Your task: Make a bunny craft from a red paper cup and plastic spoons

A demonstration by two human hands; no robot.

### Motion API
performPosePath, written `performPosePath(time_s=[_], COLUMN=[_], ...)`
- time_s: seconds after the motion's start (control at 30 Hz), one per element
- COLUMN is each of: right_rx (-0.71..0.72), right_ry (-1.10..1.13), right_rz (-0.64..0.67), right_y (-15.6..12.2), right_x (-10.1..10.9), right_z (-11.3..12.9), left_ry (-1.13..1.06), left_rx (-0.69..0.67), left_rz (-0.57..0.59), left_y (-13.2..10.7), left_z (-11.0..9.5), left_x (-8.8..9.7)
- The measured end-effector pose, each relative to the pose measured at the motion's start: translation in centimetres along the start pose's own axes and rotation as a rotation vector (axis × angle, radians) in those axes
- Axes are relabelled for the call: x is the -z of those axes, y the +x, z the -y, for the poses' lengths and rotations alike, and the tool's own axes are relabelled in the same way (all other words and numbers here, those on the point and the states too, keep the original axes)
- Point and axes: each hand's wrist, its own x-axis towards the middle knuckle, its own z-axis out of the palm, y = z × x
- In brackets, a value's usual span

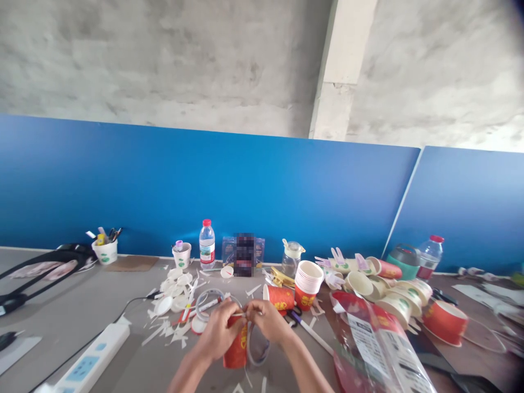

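My left hand (219, 333) is wrapped round the upper part of a red paper cup (234, 352) with yellow lettering, which stands upright at the front of the table. My right hand (266, 322) meets it at the cup's rim, fingertips pinched together. Whatever lies between those fingertips is too small to make out. Just right of the cup, below my right hand, is a clear ring like a roll of tape (258, 349). Behind my hands another red paper cup (278, 298) lies on its side, beside a stack of red paper cups (308, 281).
White paper scraps (174, 295) litter the left of centre. A power strip (92, 360) lies front left. A water bottle (207, 245) and a glass jug (292, 256) stand near the blue partition (229, 180). To the right are a plastic bag (372, 344) and several cups (395, 308).
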Motion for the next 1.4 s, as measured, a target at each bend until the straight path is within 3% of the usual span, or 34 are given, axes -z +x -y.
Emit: performPosePath(time_s=[0.23,0.53,0.97,1.1,1.4], right_rx=[0.006,-0.097,-0.178,-0.192,-0.056], right_ry=[-0.123,-0.317,-0.379,-0.314,-0.126], right_rz=[-0.018,-0.126,-0.237,-0.208,-0.027], right_y=[-0.4,-0.5,-0.6,-0.3,0.0], right_x=[-0.2,-0.7,-0.8,-0.5,0.0], right_z=[1.2,1.7,1.7,0.8,0.7], left_ry=[0.018,0.004,-0.025,-0.130,-0.400], left_rx=[0.019,0.028,0.102,0.130,0.198], left_rz=[-0.001,-0.070,-0.078,-0.057,0.021], left_y=[0.0,0.2,0.1,0.1,0.4], left_z=[0.0,0.3,-0.1,0.1,1.0], left_x=[-0.1,-0.5,-0.1,0.0,1.2])
